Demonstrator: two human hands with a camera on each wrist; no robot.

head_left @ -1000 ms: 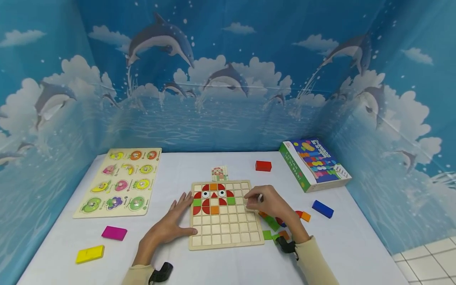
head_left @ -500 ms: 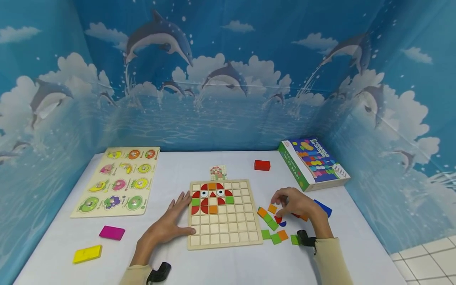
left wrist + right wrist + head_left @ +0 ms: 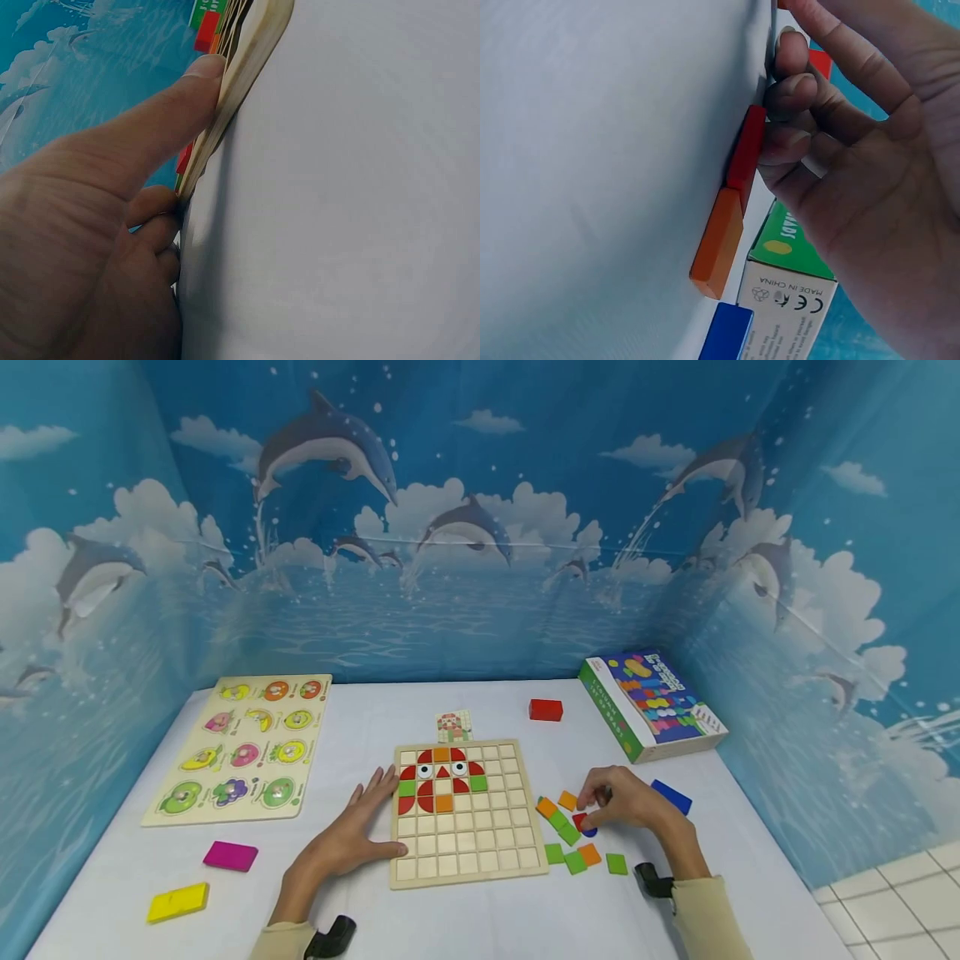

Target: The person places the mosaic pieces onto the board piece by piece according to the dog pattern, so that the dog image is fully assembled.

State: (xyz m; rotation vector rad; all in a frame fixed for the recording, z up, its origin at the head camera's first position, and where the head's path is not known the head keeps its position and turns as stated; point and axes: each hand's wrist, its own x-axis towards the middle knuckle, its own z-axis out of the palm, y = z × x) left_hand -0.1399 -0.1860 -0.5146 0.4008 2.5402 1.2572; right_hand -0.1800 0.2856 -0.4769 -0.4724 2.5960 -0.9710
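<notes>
The wooden grid board [image 3: 487,839] lies on the white table, its upper left cells filled with red, orange and green tiles and two eye tiles [image 3: 459,768]. My left hand [image 3: 352,835] rests along the board's left edge, thumb and fingers spread; in the left wrist view the thumb [image 3: 172,120] touches its side. To the right of the board, my right hand [image 3: 630,802] is low over the loose tiles, thumb and index finger pinching a red tile [image 3: 579,821]. A blue half-round tile [image 3: 590,832] lies right under it. Green tiles [image 3: 568,833] and an orange tile [image 3: 567,800] lie close by.
A pattern card [image 3: 453,725] lies behind the board. Around stand a fruit puzzle board [image 3: 251,727], a boxed game [image 3: 652,706], and red [image 3: 545,710], blue [image 3: 671,797], magenta [image 3: 230,856] and yellow [image 3: 177,902] blocks. A dolphin curtain [image 3: 480,610] surrounds the table.
My right hand has moved from the board's right side out to the loose tiles, its fingertips now at the red tile. The left hand stays at the board's edge.
</notes>
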